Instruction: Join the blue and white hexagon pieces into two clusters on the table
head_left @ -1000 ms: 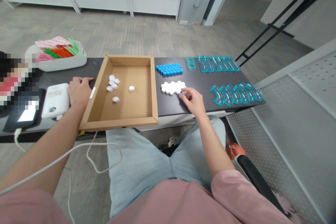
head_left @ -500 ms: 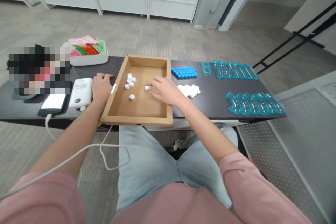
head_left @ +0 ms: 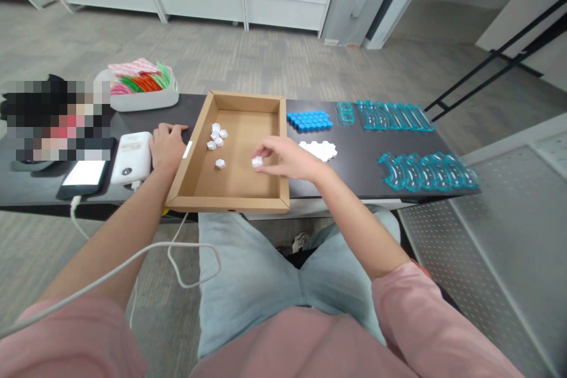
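Note:
My right hand (head_left: 283, 156) is over the right half of an open cardboard box (head_left: 241, 204), with a small white hexagonal piece (head_left: 257, 162) pinched between thumb and fingers. Several loose white hexagonal pieces (head_left: 215, 137) lie clustered in the box's left half. One more white piece sits apart, nearer to me. My left hand (head_left: 167, 146) lies on the dark table just outside the box's left wall, fingers stretched out and holding nothing. Right of the box, a block of blue hexagonal pieces (head_left: 310, 121) stands behind a group of white hexagonal pieces (head_left: 324, 150).
A white power bank (head_left: 132, 159) and a phone (head_left: 84, 172) with white cables are left of my left hand. Behind them stands a white basket (head_left: 146, 100) of colourful sticks. Transparent teal curved pieces (head_left: 394, 116) line the table's right side, in two rows.
My right hand has drawn slightly nearer to me and now grips the white hexagonal piece, which has shifted right and toward me. My left hand stays beside the box.

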`<state>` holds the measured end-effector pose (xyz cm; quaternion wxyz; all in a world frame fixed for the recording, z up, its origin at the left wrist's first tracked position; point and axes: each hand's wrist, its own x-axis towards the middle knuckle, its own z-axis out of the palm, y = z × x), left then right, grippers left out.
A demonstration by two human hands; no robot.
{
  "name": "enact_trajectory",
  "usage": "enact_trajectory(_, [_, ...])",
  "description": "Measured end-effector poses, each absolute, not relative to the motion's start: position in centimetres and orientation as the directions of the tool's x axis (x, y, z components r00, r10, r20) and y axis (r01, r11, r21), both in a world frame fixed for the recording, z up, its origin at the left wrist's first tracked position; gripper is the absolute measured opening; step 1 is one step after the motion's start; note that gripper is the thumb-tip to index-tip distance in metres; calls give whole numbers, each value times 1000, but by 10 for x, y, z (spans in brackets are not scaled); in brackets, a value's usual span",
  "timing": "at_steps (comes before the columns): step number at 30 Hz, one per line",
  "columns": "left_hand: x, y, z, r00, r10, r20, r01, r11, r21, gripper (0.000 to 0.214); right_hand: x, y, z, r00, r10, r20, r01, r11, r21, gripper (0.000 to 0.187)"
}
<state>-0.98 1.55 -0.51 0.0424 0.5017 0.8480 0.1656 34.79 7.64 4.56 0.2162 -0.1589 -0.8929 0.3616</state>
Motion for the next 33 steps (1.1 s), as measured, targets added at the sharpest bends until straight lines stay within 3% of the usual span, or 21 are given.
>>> enact_trajectory(4, [-10, 15, -6, -497, 862, 101, 839, 448, 309, 63, 432, 65, 31, -584, 745, 321, 278, 556, -783, 25])
enact_trajectory(7, [-10, 16, -4, -498, 863, 87, 839, 454, 299, 64, 481, 58, 7, -400, 843, 360, 375, 509, -775, 24])
enact_trajectory(11, [-9, 17, 0, -505, 862, 44, 835, 475, 279, 67, 507, 50, -22, -373, 859, 351, 487, 504, -713, 19])
enact_trajectory(20, [-13, 19, 2, -510, 860, 37, 842, 490, 227, 63, 505, 47, -41, -379, 848, 371, 500, 525, -689, 32])
enact_trajectory(26, [-15, 21, -4, -523, 849, 79, 844, 502, 187, 61, 507, 46, -49, -358, 823, 441, 473, 567, -675, 12])
enact_trajectory(33, [-16, 20, -7, -513, 852, 103, 850, 489, 194, 64, 504, 47, -49, -356, 833, 424, 497, 553, -669, 10])
